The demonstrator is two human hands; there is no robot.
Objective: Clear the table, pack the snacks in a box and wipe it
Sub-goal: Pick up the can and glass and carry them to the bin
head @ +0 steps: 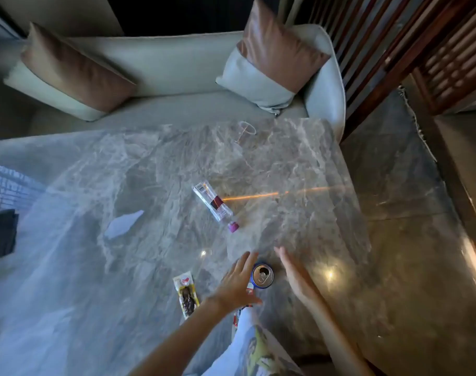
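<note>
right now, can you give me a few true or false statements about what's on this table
1. The can stands upright between the left hand and the right hand. True.
2. The plastic bottle stands upright. False: it lies on its side on the table.
3. The right hand grips the can. False: its fingers are straight, beside the can.
4. A snack packet lies on the table left of the left hand. True.
</note>
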